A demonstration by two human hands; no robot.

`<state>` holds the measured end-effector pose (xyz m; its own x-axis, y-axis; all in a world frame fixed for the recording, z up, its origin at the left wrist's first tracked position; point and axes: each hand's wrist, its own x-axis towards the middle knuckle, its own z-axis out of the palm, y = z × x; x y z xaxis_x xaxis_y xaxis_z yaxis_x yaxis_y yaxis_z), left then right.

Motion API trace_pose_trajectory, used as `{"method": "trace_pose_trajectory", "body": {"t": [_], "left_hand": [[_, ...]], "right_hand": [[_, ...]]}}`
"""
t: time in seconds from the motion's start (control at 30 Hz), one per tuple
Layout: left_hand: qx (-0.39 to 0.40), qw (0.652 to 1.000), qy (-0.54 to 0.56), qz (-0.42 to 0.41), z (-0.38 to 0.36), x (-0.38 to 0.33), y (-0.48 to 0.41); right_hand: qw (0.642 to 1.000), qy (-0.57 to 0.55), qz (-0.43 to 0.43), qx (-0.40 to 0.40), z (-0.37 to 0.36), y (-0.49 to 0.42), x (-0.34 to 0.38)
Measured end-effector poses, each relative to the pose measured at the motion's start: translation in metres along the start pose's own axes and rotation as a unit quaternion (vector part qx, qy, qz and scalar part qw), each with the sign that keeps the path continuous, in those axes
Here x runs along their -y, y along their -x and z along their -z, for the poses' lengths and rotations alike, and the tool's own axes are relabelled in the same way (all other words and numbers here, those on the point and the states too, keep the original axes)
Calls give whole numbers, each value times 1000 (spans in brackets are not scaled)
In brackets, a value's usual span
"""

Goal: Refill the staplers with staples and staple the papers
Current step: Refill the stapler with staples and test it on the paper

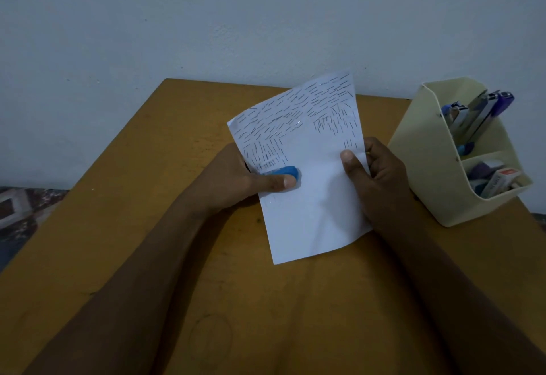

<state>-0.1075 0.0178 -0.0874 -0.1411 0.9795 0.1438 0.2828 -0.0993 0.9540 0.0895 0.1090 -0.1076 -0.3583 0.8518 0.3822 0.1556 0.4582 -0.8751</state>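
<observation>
The paper (310,197), long axis near 6-to-12 o'clock, is pinched at its 3 o'clock edge by the right hand (375,179), while the blue stapler (288,171), nose toward 3 o'clock, is gripped over the 9 o'clock edge under the thumb of the left hand (236,182); the organizer (422,167) stands clear at 3 o'clock.

The left forearm (141,256) and right forearm (443,271) reached forward, converging. The left hand (236,181) curled round a blue stapler (285,171), thumb pressed on top. The right hand (376,175) pinched the paper sheet (313,197) at its right edge, thumb in front.
</observation>
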Motion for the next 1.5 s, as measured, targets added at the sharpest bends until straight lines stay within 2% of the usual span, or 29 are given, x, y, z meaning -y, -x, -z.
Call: {"method": "trace_pose_trajectory", "body": {"t": [0.23, 1.0, 1.33, 1.5], "left_hand": [[15, 1000, 4, 19, 1, -2, 2], [-28, 999, 18, -5, 0, 5, 0], [25, 999, -34, 25, 4, 2, -1], [25, 999, -8, 33, 4, 0, 0]], "right_hand": [[1000, -9, -3, -12, 1, 0, 0], [1000, -6, -6, -4, 0, 0, -2], [999, -22, -15, -19, 0, -1, -4], [999, -20, -16, -28, 1, -2, -5]]}}
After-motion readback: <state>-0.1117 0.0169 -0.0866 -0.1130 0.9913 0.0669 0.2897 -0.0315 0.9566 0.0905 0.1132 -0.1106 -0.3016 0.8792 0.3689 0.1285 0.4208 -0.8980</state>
